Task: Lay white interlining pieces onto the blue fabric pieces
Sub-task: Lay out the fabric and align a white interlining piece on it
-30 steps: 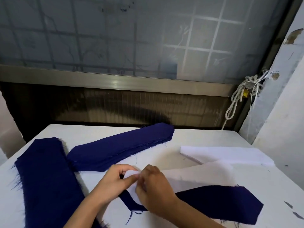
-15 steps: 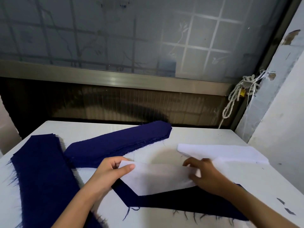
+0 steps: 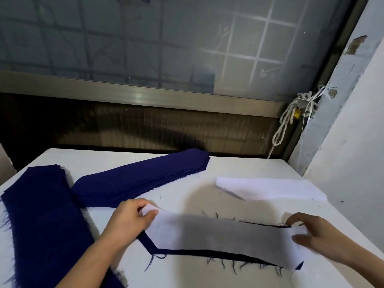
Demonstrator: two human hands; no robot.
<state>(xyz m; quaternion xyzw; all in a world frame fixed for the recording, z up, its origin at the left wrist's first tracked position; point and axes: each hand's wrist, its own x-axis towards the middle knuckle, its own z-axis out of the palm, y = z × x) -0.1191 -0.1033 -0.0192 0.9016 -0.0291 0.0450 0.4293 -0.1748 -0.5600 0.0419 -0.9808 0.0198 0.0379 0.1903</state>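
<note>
The white interlining piece (image 3: 218, 235) lies with its long axis running left to right across the worktop (image 3: 239, 167), dipping a little toward the right, and it sits over a blue fabric piece (image 3: 207, 252) whose long axis runs much the same way. The left hand (image 3: 133, 221) pinches the pointed left end, thumb on top and fingers curled beneath. The right hand (image 3: 318, 235) is at the opposite end with thumb and fingers parted around the white edge (motion blur keeps me from telling whether it pinches the cloth or only touches it). So each hand has one end, and the piece spans the gap between them. The relation that matters is the offset across the short axis: a blue band shows along the near edge and the left slant, while only a thin dark sliver shows at the far right edge. I judge the white piece lies slightly too far from the person, so the coming move is probably a small pull of both ends toward the body before flattening it. More white interlining (image 3: 270, 189) waits beyond the right hand, and blue stacks (image 3: 141, 177) lie to the left.
</note>
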